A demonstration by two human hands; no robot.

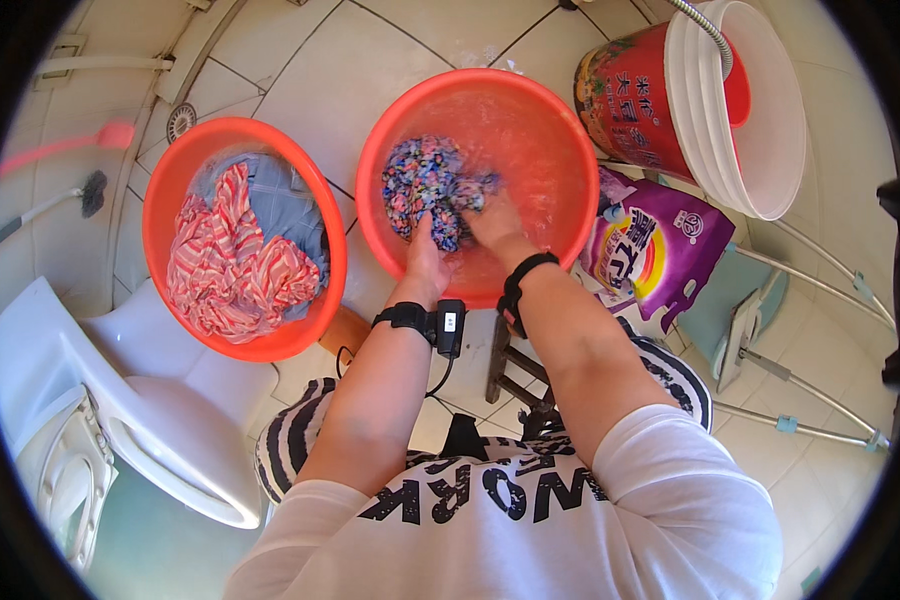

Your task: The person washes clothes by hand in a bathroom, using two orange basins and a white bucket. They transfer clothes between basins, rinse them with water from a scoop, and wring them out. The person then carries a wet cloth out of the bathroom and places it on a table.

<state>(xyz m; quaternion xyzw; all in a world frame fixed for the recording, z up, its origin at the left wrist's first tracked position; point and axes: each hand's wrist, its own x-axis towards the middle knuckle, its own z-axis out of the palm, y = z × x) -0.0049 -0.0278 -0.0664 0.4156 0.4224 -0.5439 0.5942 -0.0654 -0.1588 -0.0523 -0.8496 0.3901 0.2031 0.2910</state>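
Note:
A blue and pink floral cloth (422,176) lies bunched in the water of a round red plastic basin (544,120). My left hand (426,251) is at the cloth's near edge, its fingers against the fabric; whether they grip it is hard to see. My right hand (493,217) is closed on a gathered part of the same cloth, its fingertips partly hidden by fabric and water. To the left stands a second basin (166,169), orange-red, holding a red and white striped garment (225,277) over a grey-blue checked garment (277,199).
A purple detergent bag (664,240) leans right of the basin, below a big red and white bucket (630,105) with a metal shower hose (701,22). A white toilet (172,450) stands at lower left. Metal-legged furniture (810,367) is at right; a floor drain (181,121) lies behind the left basin.

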